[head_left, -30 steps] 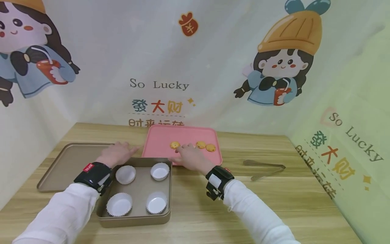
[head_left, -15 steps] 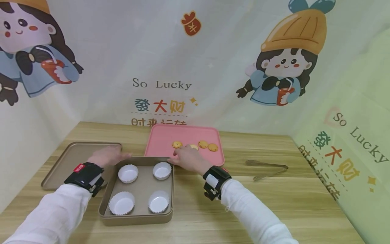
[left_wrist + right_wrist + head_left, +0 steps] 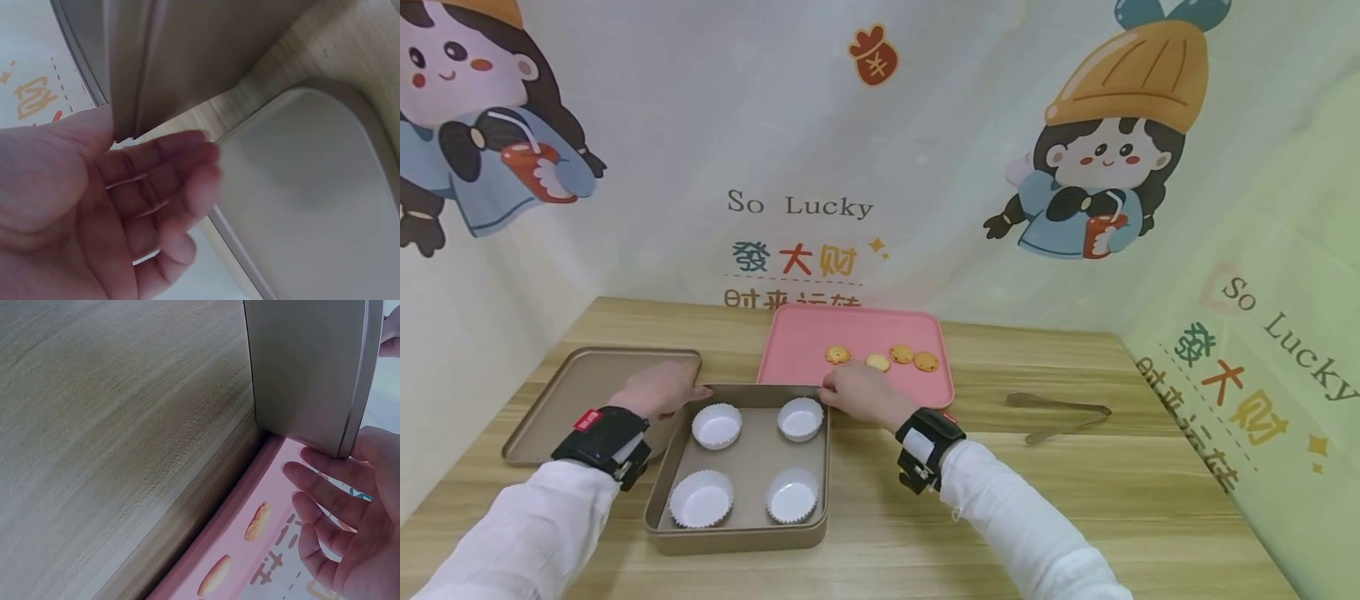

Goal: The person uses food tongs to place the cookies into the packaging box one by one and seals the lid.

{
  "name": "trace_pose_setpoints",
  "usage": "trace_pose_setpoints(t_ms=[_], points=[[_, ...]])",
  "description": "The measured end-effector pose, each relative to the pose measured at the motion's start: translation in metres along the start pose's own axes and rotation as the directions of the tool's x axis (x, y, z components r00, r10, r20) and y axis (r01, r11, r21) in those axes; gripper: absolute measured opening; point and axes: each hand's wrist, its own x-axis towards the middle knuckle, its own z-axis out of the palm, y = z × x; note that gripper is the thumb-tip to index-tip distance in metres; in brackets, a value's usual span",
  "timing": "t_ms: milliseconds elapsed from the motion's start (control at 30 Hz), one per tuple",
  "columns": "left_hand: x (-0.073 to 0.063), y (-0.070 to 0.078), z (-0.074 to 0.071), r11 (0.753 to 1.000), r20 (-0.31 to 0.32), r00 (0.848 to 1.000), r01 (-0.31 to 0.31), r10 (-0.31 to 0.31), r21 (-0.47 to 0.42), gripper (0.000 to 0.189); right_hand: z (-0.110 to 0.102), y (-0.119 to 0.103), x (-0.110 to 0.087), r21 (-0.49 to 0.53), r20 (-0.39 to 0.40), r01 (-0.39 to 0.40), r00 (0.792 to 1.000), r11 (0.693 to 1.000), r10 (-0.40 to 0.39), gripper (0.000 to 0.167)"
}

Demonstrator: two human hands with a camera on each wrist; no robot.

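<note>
Right hand [image 3: 867, 394]: drawn back since a second ago from over the pink tray [image 3: 805, 333] to the far right corner of the deep pan [image 3: 748, 471], pinching its rim. Left hand [image 3: 658, 390]: shifted outward, pinching the far left corner. Deep pan: on the table [image 3: 1150, 517], containing four white paper cups [image 3: 702, 500]. Pink tray: behind, bearing four cookies [image 3: 902, 355]. Flat tray [image 3: 580, 400]: at left. Tongs [image 3: 1060, 404]: at right.

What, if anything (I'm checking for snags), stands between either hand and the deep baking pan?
Nothing visible does: left hand and right hand are at the far corners of the deep baking pan. The pink tray lies beyond it, not between.
</note>
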Motion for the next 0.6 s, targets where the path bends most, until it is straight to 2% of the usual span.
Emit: trace_pose_setpoints(t_ms=[333,467,600], points=[[0.007,0.009,0.005,0.988,-0.015,0.998,-0.066,0.069,0.136,0.030,-0.004,0.005,-0.011,0.031,0.006,-0.048,0.999,0.998,0.048,0.035],[0.010,0.015,0.010,0.986,-0.059,0.994,-0.078,0.087,0.151,0.026,-0.006,0.011,-0.020,0.064,-0.004,-0.085,0.996,0.994,0.086,0.036],[0.015,0.023,0.015,0.987,-0.077,0.993,-0.081,0.093,0.137,0.028,-0.006,0.020,-0.027,0.084,-0.014,-0.103,0.994,0.991,0.105,0.035]])
